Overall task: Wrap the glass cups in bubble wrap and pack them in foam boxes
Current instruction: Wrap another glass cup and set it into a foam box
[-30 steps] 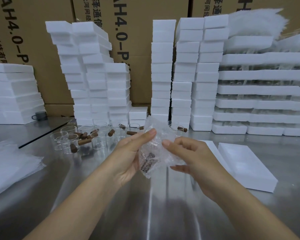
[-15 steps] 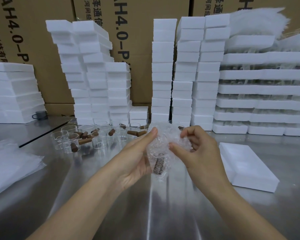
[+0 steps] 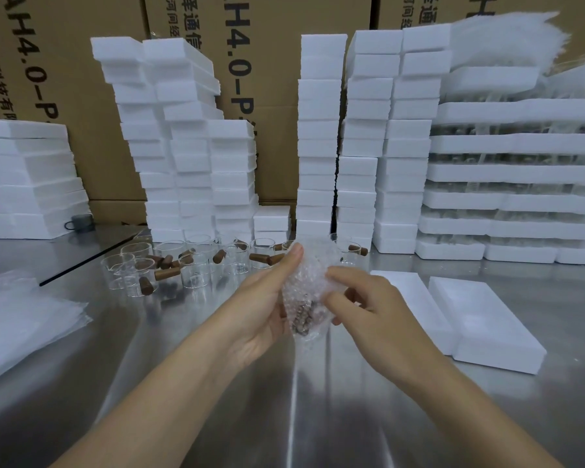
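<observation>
Brown cardboard cartons (image 3: 267,45) with printed lettering stand along the back. Tall stacks of white foam boxes (image 3: 318,130) rise in front of them, and to the right are layered foam trays (image 3: 520,170) with glass showing between the layers. A lower foam stack sits far left with a grey mug (image 3: 80,221) at its foot. A group of unwrapped glass cups (image 3: 196,275) with brown wooden handles lies on the steel bench (image 3: 284,400), between the stacks and the hands. A pile of clear bubble wrap sheets (image 3: 21,322) lies at the left edge. Two white foam box halves (image 3: 487,325) lie side by side on the bench just right of the hands.

The bubble-wrapped glass cup (image 3: 308,292) is held above the bench, mid-frame, between both hands. Its brown handle shows dimly through the lower part of the wrap. The left hand (image 3: 260,309) holds the bundle from the left: one straight digit lies up along the wrap and the other fingers are hidden behind it. The right hand (image 3: 368,309) comes in from the right, its fingers (image 3: 338,275) curled and pinching the wrap against the bundle.
</observation>
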Motion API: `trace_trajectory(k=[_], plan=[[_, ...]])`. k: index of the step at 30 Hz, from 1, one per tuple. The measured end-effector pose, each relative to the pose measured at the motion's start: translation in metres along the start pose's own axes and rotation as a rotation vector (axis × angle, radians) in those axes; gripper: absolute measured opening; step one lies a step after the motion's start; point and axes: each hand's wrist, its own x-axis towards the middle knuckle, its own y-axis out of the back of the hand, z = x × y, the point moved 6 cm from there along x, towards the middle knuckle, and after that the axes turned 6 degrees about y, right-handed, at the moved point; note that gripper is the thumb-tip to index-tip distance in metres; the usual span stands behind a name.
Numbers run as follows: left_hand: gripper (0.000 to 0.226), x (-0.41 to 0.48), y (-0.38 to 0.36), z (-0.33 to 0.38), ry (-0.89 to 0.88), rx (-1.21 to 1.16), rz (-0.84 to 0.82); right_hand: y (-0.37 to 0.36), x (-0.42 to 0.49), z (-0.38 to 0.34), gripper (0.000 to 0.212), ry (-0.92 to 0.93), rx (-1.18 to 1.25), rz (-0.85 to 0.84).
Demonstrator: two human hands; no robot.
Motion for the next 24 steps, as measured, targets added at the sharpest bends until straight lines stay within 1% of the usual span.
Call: trace_trajectory(k=[1, 2, 3, 4, 7, 9, 10, 12, 13, 15, 17, 18, 20, 22, 24], plan=[[0.053, 0.001, 0.001, 0.000, 0.000, -0.021, 0.009, 0.003, 0.000, 0.000, 0.010, -0.010, 0.004, 0.062], [0.054, 0.001, 0.002, 0.001, -0.001, -0.044, 0.015, 0.006, -0.001, 0.000, 0.023, -0.001, -0.006, 0.122], [0.056, 0.001, 0.002, 0.001, -0.003, -0.070, 0.017, 0.008, -0.001, 0.000, 0.029, 0.021, -0.017, 0.175], [0.057, 0.001, 0.002, 0.001, -0.004, -0.094, 0.017, 0.010, -0.001, 0.000, 0.031, 0.042, -0.027, 0.226], [0.063, 0.001, 0.002, -0.001, 0.007, -0.132, 0.017, 0.014, -0.003, 0.000, 0.020, 0.071, -0.012, 0.315], [0.066, 0.003, 0.000, -0.004, 0.020, -0.152, 0.020, 0.010, -0.003, 0.000, 0.008, 0.070, -0.026, 0.273], [0.067, 0.004, 0.000, -0.007, 0.026, -0.163, 0.020, 0.004, -0.003, 0.000, 0.007, 0.064, -0.024, 0.209], [0.063, 0.005, -0.002, -0.011, 0.022, -0.134, 0.016, -0.009, -0.004, 0.000, 0.009, 0.045, -0.020, 0.049], [0.058, 0.006, -0.003, -0.012, 0.015, -0.096, 0.015, -0.014, -0.004, 0.001, 0.006, 0.036, -0.031, -0.009], [0.053, 0.006, -0.002, -0.014, 0.007, -0.044, 0.029, -0.016, -0.005, 0.003, 0.010, 0.023, -0.054, -0.067], [0.055, 0.006, 0.000, -0.015, 0.005, -0.017, 0.058, -0.014, -0.005, 0.004, 0.014, 0.008, -0.052, -0.081], [0.057, 0.006, 0.001, -0.014, 0.002, -0.008, 0.071, -0.011, -0.005, 0.004, 0.014, -0.004, -0.052, -0.060], [0.057, 0.004, 0.003, -0.012, -0.011, 0.001, 0.092, -0.004, -0.006, 0.004, 0.015, -0.026, -0.047, 0.055], [0.054, 0.003, 0.003, -0.010, -0.019, 0.009, 0.101, 0.003, -0.006, 0.001, 0.020, -0.007, -0.048, 0.171], [0.050, 0.000, 0.004, -0.009, -0.035, 0.045, 0.121, 0.009, -0.006, -0.002, 0.025, 0.021, -0.062, 0.238]])
